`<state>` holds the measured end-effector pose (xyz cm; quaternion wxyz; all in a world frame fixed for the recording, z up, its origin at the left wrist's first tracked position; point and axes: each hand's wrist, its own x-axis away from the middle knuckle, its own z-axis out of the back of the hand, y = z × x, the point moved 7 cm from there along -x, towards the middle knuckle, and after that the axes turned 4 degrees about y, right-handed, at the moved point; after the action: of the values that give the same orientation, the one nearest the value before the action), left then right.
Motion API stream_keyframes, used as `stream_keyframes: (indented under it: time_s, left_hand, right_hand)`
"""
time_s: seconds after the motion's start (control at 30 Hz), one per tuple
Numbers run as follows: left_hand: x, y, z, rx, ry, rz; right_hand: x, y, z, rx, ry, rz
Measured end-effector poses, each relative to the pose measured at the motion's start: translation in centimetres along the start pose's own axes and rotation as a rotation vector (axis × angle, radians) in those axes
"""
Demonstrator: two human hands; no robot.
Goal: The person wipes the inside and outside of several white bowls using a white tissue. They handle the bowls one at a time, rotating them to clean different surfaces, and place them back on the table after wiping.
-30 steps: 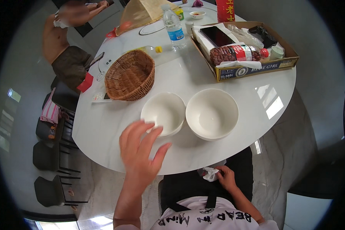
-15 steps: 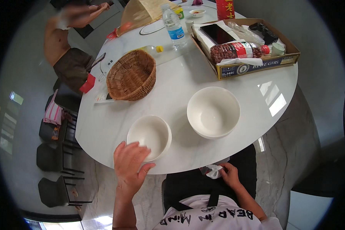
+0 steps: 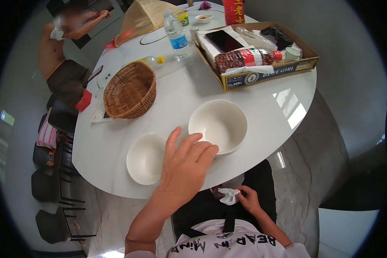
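My left hand [image 3: 182,170] reaches over the table's near edge with its fingers apart, holding nothing. Its fingertips are at the near left rim of the larger white bowl [image 3: 223,120]; whether they touch it I cannot tell. A smaller white bowl [image 3: 142,159] stands just left of this hand, its right side partly covered by it. Both bowls look empty. Down at my lap, my right hand [image 3: 249,200] pinches a crumpled white tissue [image 3: 229,196]. Something clear and reddish lies beside the tissue, too hidden to name.
A wicker basket [image 3: 131,94] stands beyond the small bowl, a clear water bottle [image 3: 176,38] farther back. At the right, a cardboard tray [image 3: 271,77] holds a phone [image 3: 223,41] and a plastic bottle of red-brown nuts or beans [image 3: 243,60]. Another person [image 3: 51,56] is at the far left.
My left hand has moved right, from the small bowl to the larger bowl's near rim. My right hand keeps hold of the tissue. The view has shifted slightly.
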<state>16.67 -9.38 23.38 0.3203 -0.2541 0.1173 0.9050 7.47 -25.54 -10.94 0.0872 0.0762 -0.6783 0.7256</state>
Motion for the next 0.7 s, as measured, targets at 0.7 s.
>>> stream_keyframes:
  time_s: [0.7]
  left_hand:
    - [-0.7, -0.6, 2.1, 0.197, 0.166, -0.055]
  right_hand:
    - [-0.8, 0.9, -0.3, 0.035, -0.037, -0.03]
